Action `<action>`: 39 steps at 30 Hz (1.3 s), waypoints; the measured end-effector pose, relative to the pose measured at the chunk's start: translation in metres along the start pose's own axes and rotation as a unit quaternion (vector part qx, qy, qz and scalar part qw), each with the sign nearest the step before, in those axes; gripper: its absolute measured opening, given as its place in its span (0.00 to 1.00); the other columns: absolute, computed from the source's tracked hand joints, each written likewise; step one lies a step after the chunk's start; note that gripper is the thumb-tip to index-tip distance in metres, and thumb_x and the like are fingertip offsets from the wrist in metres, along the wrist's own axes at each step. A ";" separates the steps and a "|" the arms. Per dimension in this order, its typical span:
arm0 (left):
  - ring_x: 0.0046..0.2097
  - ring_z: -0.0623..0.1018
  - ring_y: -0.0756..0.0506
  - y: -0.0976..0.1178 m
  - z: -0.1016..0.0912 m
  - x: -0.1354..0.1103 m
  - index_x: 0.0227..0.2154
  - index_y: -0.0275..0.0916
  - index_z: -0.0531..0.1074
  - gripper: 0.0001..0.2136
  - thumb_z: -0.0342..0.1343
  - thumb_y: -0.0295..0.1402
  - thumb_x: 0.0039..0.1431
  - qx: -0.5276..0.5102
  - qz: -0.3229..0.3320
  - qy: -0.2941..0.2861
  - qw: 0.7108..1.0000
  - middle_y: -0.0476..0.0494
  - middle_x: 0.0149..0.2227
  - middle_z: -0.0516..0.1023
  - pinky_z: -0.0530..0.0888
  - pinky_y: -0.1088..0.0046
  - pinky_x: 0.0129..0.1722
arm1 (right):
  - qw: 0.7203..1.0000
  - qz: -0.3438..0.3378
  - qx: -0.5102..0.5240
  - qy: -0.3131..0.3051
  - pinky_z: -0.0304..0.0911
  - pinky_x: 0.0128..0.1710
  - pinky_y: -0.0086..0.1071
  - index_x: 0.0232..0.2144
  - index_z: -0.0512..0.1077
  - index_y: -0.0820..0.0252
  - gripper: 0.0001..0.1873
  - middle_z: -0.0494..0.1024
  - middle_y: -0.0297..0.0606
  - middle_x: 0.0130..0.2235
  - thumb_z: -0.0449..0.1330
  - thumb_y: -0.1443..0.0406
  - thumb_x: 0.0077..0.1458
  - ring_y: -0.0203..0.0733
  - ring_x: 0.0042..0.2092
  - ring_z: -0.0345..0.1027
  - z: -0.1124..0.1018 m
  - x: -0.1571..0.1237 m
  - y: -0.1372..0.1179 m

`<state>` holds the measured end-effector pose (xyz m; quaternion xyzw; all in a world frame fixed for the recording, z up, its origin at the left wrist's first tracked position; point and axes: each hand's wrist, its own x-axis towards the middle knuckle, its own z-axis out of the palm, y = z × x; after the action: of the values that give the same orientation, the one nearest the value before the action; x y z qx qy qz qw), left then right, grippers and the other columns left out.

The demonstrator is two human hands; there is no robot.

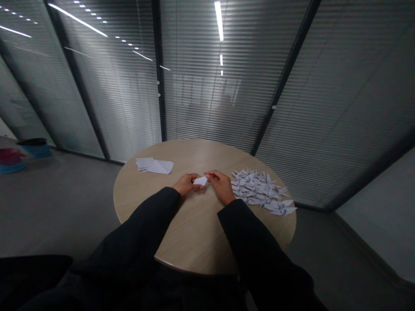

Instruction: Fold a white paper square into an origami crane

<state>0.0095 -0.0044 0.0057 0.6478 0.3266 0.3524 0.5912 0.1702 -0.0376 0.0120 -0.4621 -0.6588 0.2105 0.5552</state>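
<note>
Between my hands, above the middle of the round table, is a small piece of folded white paper (200,181). My left hand (188,183) grips it from the left, fingers closed around its edge. At its right corner, my right hand (220,183) pinches the paper between thumb and fingertips. Just right of that hand lies a dense pile of folded white paper cranes (259,190). Over on the left of the table rests a small stack of white paper sheets (157,166), slightly fanned out.
The round wooden table (191,242) stands close to a glass partition with blinds (207,99). On the floor at the far left are a blue bin (35,149) and a blue container with something red in it (11,160). A dark object (32,276) sits at the lower left.
</note>
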 end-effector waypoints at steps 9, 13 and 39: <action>0.23 0.74 0.52 -0.002 -0.001 0.001 0.27 0.31 0.68 0.11 0.65 0.24 0.42 -0.009 0.000 -0.018 1.000 0.46 0.21 0.75 0.70 0.74 0.28 | 1.000 -0.005 -0.008 -0.020 0.65 0.35 0.32 0.33 0.76 0.60 0.13 0.79 0.39 0.33 0.56 0.60 0.51 0.40 0.33 0.71 0.001 -0.001 0.004; 0.24 0.74 0.51 -0.002 -0.001 0.001 0.27 0.31 0.67 0.12 0.66 0.25 0.42 -0.023 0.001 -0.015 1.000 0.46 0.22 0.75 0.71 0.74 0.29 | 1.000 -0.011 -0.020 -0.021 0.65 0.35 0.32 0.34 0.75 0.60 0.13 0.79 0.39 0.33 0.55 0.60 0.51 0.39 0.33 0.71 0.000 -0.001 0.003; 0.21 0.71 0.53 -0.004 -0.002 0.000 0.29 0.31 0.66 0.09 0.62 0.24 0.45 0.027 0.019 0.009 0.999 0.47 0.22 0.72 0.66 0.76 0.23 | 0.999 -0.010 -0.008 -0.036 0.64 0.33 0.31 0.33 0.75 0.62 0.13 0.78 0.39 0.30 0.55 0.61 0.50 0.39 0.31 0.71 0.000 -0.002 -0.003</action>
<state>0.0079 -0.0033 0.0017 0.6663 0.3287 0.3602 0.5642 0.1694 -0.0404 0.0135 -0.4521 -0.6846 0.2160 0.5294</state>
